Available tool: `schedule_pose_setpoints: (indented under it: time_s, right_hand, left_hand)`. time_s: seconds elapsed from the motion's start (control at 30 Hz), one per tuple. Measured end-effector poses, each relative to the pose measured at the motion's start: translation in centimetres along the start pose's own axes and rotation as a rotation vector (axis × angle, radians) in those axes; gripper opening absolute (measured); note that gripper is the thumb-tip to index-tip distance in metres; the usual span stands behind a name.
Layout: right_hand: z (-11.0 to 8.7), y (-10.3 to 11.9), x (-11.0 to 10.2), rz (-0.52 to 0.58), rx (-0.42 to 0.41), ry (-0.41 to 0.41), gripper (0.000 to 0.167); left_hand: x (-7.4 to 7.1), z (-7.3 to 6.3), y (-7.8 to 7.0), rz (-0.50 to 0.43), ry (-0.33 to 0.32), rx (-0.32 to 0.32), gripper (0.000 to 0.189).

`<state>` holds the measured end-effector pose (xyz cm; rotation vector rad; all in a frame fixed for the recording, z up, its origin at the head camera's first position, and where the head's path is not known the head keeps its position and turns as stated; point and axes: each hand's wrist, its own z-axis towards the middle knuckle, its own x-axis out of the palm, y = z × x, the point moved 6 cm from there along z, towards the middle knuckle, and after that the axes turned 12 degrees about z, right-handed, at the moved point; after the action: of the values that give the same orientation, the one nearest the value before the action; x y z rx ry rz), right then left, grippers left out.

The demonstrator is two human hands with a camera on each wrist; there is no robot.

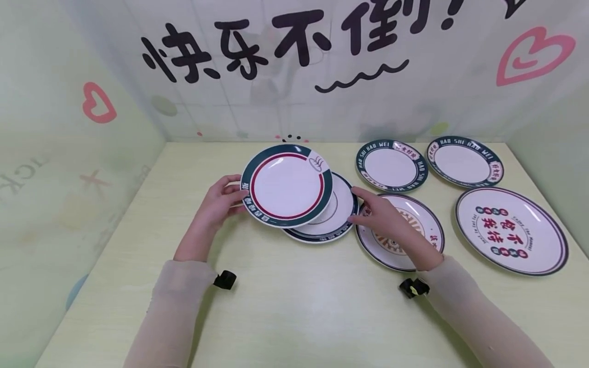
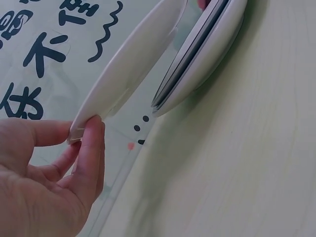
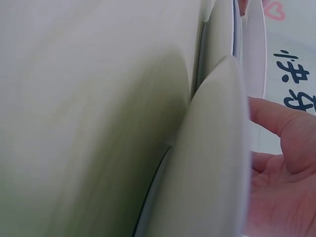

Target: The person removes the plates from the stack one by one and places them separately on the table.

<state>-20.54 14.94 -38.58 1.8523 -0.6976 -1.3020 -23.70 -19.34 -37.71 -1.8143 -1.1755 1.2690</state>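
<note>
A white plate with a dark green rim and red inner ring (image 1: 287, 186) is raised and tilted, its left edge pinched between the thumb and fingers of my left hand (image 1: 223, 199). In the left wrist view that plate's pale underside (image 2: 133, 59) stands apart from the stacked plates (image 2: 202, 59). Partly covered by it in the head view is a dark-rimmed white plate (image 1: 338, 204), on top of that stack. My right hand (image 1: 384, 217) reaches over a patterned plate (image 1: 416, 255), its thumb and index fingertips spread at the stack's right rim. Its other fingers are hidden in the head view.
Two green-rimmed plates with lettering (image 1: 391, 166) (image 1: 465, 161) lie at the back right of the pale table (image 1: 276, 306). A larger oval-looking plate with red characters (image 1: 511, 260) lies at the right. A printed backdrop (image 1: 294, 107) stands behind the table.
</note>
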Motion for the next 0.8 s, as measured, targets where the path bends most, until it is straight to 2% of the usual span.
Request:
schedule_pose_setpoints:
  time_s: [0.43, 0.8]
  right_hand:
    - [0.2, 0.0, 0.2, -0.007, 0.018, -0.01, 0.075]
    - [0.0, 0.2, 0.0, -0.025, 0.001, -0.004, 0.073]
  left_hand:
    - [-0.9, 0.5, 0.6, -0.164, -0.056, -0.039, 0.052]
    - [-1.2, 0.9, 0.7, -0.201, -0.065, -0.043, 0.053]
